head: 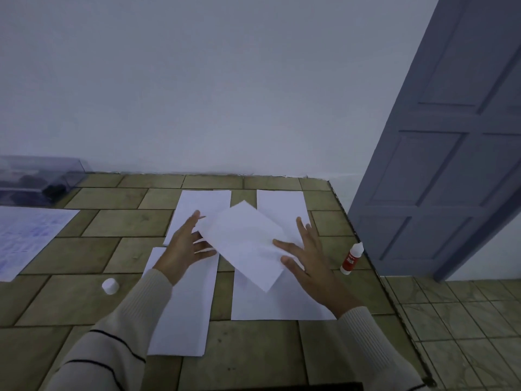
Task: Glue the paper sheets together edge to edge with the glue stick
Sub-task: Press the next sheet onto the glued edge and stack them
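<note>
Our left hand (183,244) and right hand (307,266), fingers straight and spread, touch the tilted sheet (242,238) at its 9 and 4 o'clock edges. The glue bottle (351,258) sits at 3 o'clock, its red label unreadable.

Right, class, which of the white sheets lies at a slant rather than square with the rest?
The middle sheet, between the left hand and right hand: it sits diagonally over the other sheets, which all lie straight.

Glue bottle (351,258) label too small, illegible.
</note>
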